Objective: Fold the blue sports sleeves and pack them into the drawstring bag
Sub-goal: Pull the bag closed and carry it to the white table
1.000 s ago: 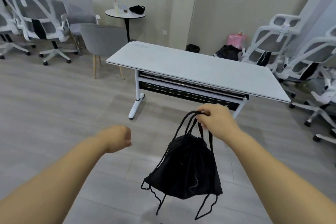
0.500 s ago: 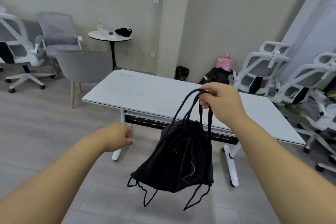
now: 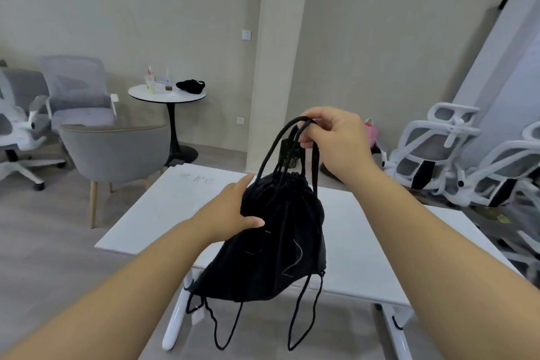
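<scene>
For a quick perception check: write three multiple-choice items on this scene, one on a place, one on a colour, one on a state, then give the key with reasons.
1. Where does the drawstring bag hang?
A. above the near part of the white table
B. on the grey armchair
C. on the floor

2. What colour is the bag?
A. blue
B. black
C. pink

3. What does the right hand do?
A. rests flat on the table
B. hangs idle
C. grips the bag's cords

Key: 1 A, the tabletop shows behind the bag; 2 B, its cloth and cords are black; 3 C, its fingers curl round the cord loops, while the left hand holds the bag's side.
</scene>
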